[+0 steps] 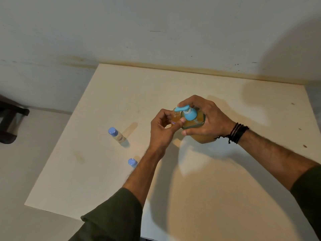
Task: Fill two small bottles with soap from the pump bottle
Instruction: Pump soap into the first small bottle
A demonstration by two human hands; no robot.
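Two hands meet mid-table (225, 171): left hand (162, 129) pinches an uncapped small bottle (175, 117) w/ curled fingers + thumb, its mouth right under the blue nozzle of the pump bottle (194, 124). Right hand (206, 119) wraps the pump bottle, fingers curled over the pump head, thumb low on the front. Second small bottle (117, 134), capped, stands well to the left; a loose blue cap (132, 162) sits just beside the left forearm.

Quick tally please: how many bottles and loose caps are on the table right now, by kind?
Large orange-soap pump bottle with blue pump: 1
Small clear plastic bottles: 2, one open under the spout, one capped blue, standing apart
Loose blue cap: 1
Total: 4
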